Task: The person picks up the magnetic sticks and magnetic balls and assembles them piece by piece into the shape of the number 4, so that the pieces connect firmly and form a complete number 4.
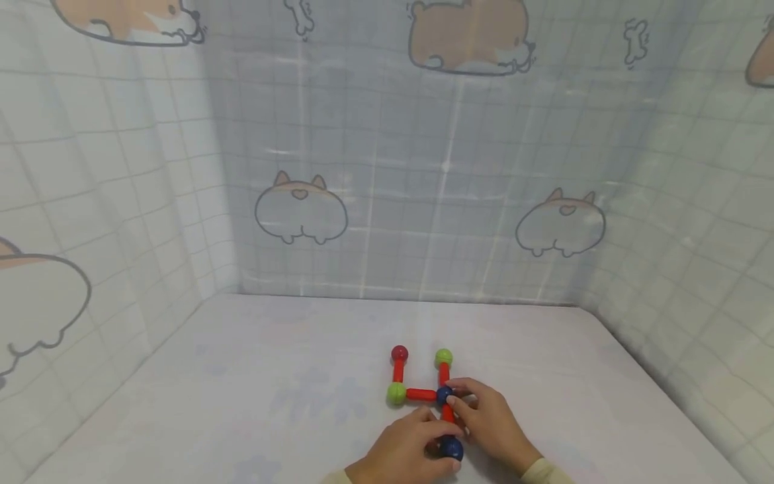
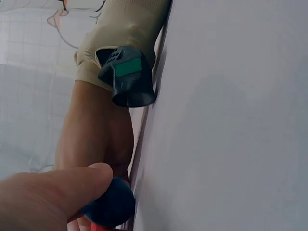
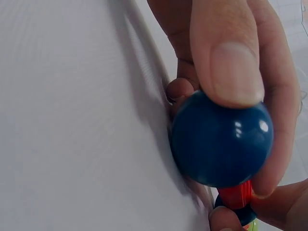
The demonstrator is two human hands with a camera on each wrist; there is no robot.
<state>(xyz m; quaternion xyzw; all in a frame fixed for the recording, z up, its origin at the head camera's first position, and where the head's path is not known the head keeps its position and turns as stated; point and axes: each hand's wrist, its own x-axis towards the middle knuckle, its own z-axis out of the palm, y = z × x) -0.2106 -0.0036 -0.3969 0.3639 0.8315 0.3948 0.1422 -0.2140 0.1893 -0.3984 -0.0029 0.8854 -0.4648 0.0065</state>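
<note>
A magnetic ball-and-rod figure lies on the table in front of me. My left hand (image 1: 414, 447) grips the near blue ball (image 1: 451, 448), its thumb on it. That same blue ball (image 3: 221, 139) looms large in the right wrist view. With thumb and index finger, my right hand (image 1: 492, 420) pinches the farther blue ball (image 1: 444, 394). A red rod (image 1: 448, 413) runs between the two blue balls. Another red rod (image 1: 421, 394) leads left to a green ball (image 1: 396, 393). Farther back sit a red ball (image 1: 400, 353) and a second green ball (image 1: 444, 357), each on a red rod.
The pale table (image 1: 272, 376) is ringed by a hanging grid-patterned curtain (image 1: 387, 154) with cartoon dogs at the back and both sides. In the left wrist view, a dark wrist camera (image 2: 130, 79) sits on the right sleeve, close over the table.
</note>
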